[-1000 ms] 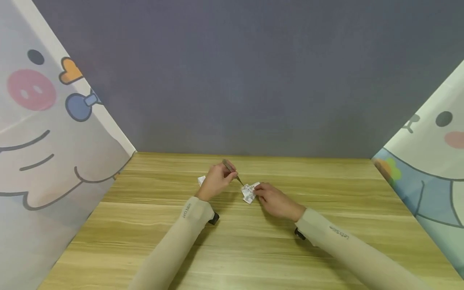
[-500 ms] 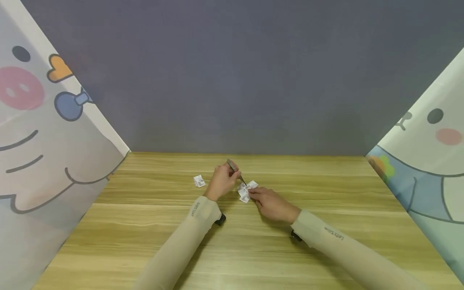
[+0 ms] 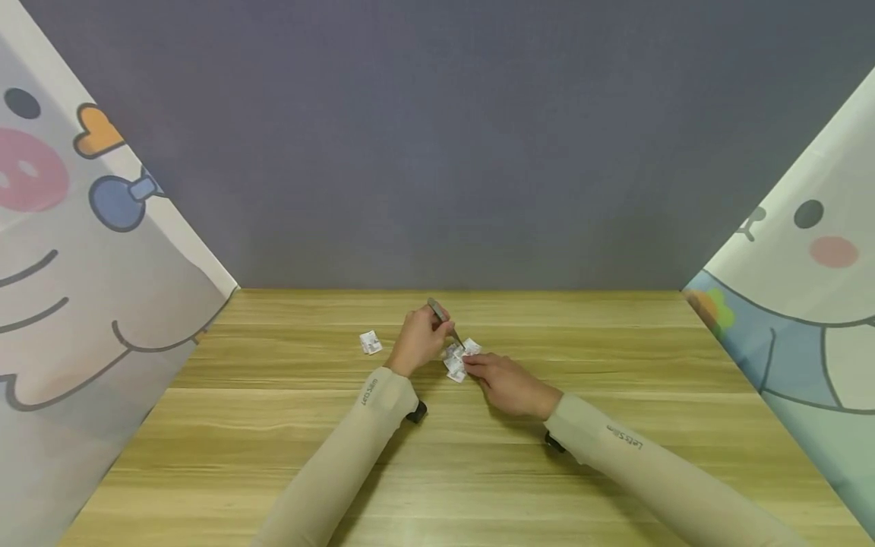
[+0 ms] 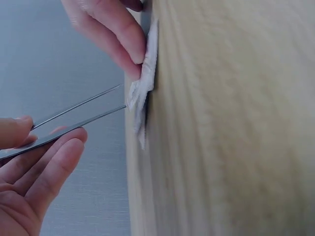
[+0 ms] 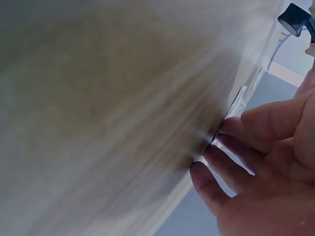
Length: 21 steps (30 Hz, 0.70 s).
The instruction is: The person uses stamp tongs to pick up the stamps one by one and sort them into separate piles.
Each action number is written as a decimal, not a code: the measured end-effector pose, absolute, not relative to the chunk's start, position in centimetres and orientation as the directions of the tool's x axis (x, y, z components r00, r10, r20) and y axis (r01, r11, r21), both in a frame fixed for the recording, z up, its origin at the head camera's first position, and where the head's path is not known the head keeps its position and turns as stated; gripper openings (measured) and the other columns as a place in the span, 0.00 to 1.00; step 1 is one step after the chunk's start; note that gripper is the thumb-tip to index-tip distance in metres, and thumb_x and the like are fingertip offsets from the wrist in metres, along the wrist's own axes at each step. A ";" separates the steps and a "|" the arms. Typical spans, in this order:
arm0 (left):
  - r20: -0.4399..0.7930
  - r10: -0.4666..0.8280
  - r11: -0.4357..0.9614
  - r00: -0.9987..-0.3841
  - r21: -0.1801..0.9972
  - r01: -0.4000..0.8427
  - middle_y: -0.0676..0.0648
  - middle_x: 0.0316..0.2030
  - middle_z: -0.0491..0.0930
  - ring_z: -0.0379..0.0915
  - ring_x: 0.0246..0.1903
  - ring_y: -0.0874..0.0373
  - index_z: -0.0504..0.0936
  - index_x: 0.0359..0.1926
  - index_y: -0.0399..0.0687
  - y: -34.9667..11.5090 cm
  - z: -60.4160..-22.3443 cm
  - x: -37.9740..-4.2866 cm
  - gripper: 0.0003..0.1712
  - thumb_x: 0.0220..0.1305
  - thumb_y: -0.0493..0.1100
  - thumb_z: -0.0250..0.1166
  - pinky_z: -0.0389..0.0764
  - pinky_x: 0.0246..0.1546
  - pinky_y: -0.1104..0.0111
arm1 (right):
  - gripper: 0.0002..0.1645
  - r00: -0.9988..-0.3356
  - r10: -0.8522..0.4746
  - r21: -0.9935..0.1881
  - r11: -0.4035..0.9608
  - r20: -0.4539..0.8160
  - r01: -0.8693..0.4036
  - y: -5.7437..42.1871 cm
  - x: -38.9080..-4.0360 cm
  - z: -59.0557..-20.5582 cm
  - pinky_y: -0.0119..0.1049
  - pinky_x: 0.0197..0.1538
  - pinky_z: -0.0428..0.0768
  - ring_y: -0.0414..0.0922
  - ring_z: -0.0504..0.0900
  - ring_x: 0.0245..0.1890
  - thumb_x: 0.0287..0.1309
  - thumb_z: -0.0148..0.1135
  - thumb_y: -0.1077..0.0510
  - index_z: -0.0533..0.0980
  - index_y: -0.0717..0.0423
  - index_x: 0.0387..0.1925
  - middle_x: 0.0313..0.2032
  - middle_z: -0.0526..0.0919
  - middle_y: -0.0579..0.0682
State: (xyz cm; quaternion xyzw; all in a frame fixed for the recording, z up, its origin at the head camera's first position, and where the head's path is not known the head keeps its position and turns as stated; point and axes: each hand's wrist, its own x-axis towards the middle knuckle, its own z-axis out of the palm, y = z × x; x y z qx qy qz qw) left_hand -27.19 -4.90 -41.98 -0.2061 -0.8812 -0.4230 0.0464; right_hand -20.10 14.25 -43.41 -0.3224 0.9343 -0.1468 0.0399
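The left grip (image 3: 418, 340) is grasping a pair of metal tweezers (image 4: 51, 136), thumb and fingers pinching it from opposite sides. The squeeze is light: the two prongs are standing apart. The lower prong tip, as seen by the left wrist camera, is meeting the edge of the white printed papers (image 3: 454, 365); the upper tip is standing just beside that edge.

The right grip (image 3: 509, 384) is staying unclenched. Its fingers are extending with a slight bend, and the fingertips are pressing on the near right edge of the same papers. The right wrist camera is showing these fingers spreading apart low against the bench (image 3: 437, 479).

The white printed papers are lying on the bench between the two grips, overlapping at varied angles. A separate small group of white slips (image 3: 371, 342) is lying to the left, near the left grip.

Beige sleeves (image 3: 342, 456) are covering both forearms, and a black device (image 3: 415, 413) is sitting at each wrist. A dark grey panel (image 3: 437, 152) is standing behind the bench, with cartoon-printed panels (image 3: 51, 372) flanking it on both sides.
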 end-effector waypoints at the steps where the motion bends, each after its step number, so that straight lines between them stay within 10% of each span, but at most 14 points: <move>1: 0.267 0.325 0.554 -0.907 0.724 0.411 0.50 0.31 0.83 0.79 0.28 0.63 0.79 0.39 0.43 -4.9 -41.9 -27.2 0.04 0.67 0.39 0.60 0.78 0.28 0.71 | 0.21 -0.790 -0.613 -0.301 0.750 0.020 -0.589 14.2 -20.1 -43.4 0.54 0.61 0.65 0.55 0.65 0.63 0.69 0.48 0.64 0.70 0.66 0.60 0.63 0.68 0.56; 21: 0.312 0.361 0.535 -0.879 0.703 0.469 0.46 0.24 0.80 0.71 0.16 0.63 0.78 0.32 0.44 -4.0 -41.6 -26.5 0.05 0.66 0.33 0.59 0.71 0.16 0.72 | 0.23 -0.793 -0.609 -0.315 0.756 -0.022 -0.573 14.3 -19.8 -43.4 0.57 0.61 0.63 0.54 0.62 0.65 0.69 0.47 0.64 0.67 0.65 0.63 0.66 0.64 0.55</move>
